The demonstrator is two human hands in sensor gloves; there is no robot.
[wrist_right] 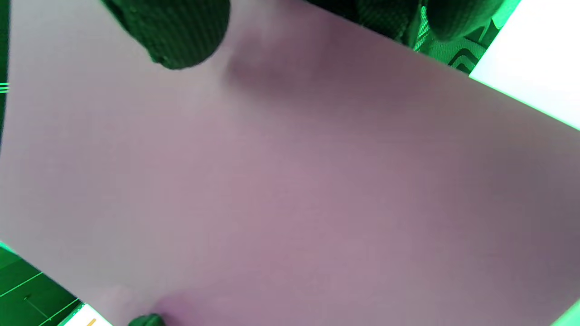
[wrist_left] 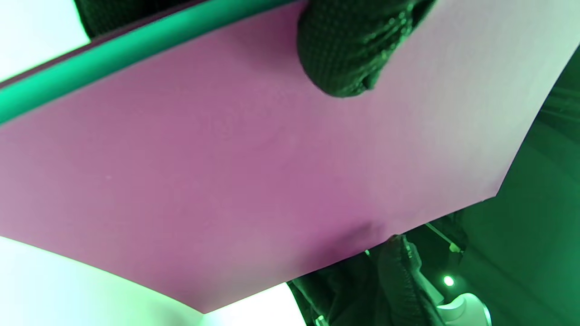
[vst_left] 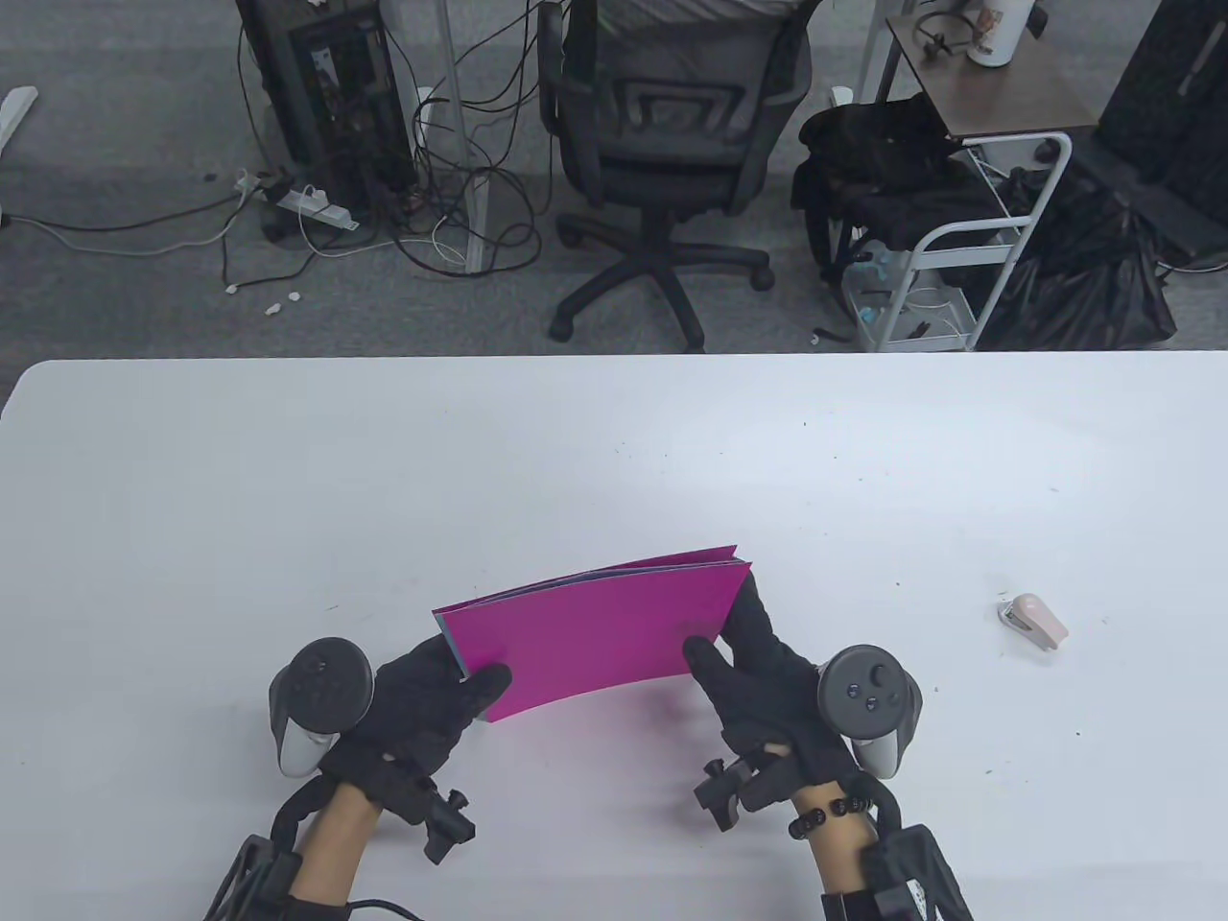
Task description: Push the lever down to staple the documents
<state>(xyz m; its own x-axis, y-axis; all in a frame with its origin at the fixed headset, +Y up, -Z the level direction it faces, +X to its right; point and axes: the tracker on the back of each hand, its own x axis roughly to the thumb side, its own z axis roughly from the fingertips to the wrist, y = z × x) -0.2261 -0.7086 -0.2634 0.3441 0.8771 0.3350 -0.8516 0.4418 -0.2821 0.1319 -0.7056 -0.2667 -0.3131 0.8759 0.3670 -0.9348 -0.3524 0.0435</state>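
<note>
A stack of magenta paper sheets (vst_left: 600,633) is held up off the white table (vst_left: 288,480), tilted toward me. My left hand (vst_left: 432,691) grips its left end, thumb on the front face. My right hand (vst_left: 758,672) grips its right end, thumb on the front, fingers behind. The sheets fill the left wrist view (wrist_left: 253,167) with the thumb (wrist_left: 349,50) on top. They also fill the right wrist view (wrist_right: 290,181), thumb (wrist_right: 181,36) on them. A small pale pink stapler (vst_left: 1034,621) lies on the table to the right, apart from both hands.
Beyond the table's far edge stand an office chair (vst_left: 662,144), a computer tower with cables (vst_left: 326,106), and a white cart with black bags (vst_left: 959,221). Small specks of debris dot the table surface.
</note>
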